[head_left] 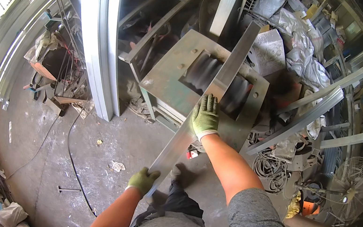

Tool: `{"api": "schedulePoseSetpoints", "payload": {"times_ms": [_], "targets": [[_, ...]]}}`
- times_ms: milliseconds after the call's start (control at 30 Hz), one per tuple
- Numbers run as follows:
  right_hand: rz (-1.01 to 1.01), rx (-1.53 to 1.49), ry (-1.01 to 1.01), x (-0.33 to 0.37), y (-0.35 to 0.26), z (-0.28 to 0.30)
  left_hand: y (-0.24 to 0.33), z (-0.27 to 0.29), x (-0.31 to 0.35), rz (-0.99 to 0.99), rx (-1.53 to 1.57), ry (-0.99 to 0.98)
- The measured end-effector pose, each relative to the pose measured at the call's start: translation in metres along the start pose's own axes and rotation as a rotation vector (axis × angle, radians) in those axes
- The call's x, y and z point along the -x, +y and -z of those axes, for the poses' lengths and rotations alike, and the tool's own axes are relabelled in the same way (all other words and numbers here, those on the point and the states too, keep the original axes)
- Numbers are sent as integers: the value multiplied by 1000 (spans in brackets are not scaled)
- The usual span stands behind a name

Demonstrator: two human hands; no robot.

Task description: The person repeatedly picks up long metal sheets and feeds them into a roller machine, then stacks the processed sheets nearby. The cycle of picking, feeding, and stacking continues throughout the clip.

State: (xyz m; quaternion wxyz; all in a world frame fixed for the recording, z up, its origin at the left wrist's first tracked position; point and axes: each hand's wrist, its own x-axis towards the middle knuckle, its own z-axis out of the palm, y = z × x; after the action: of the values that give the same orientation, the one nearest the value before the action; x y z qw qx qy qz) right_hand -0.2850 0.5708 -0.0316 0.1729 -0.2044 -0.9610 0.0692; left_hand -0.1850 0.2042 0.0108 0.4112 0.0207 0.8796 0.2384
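A long, straight metal bar (233, 67) with a dull silver face slants across a green-grey machine (173, 76). It passes over the machine's top opening, where dark, ridged, roller-like shapes (205, 70) show on both sides. My left hand (142, 181), in a yellow-green glove, is closed around the bar's near end. Farther up the bar, at the machine's near edge, my gloved right hand (207, 116) lies flat on its upper face, fingers stretched toward the far end. The bar hides part of the opening.
Tall bright metal profiles (98, 53) stand left of the machine. More profiles (303, 121) lean at the right, above coiled cable (272, 170) and near a caged fan (352, 188). A black cable (71, 153) crosses the floor at left. Crumpled plastic sheeting (302, 42) lies behind.
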Motion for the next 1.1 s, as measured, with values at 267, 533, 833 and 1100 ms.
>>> {"api": "schedulePoseSetpoints", "payload": {"times_ms": [267, 533, 833, 1100], "targets": [[-23, -61, 69, -34, 26, 4, 186, 21, -110, -140, -115, 41], [7, 55, 137, -96, 83, -1, 304, 34, -172, -246, -24, 48], [-33, -15, 203, -113, 81, 7, 295, 30, -136, -404, -92, 86], [34, 160, 197, -144, 97, 4, 306, 26, -154, -243, 37, 30]]}}
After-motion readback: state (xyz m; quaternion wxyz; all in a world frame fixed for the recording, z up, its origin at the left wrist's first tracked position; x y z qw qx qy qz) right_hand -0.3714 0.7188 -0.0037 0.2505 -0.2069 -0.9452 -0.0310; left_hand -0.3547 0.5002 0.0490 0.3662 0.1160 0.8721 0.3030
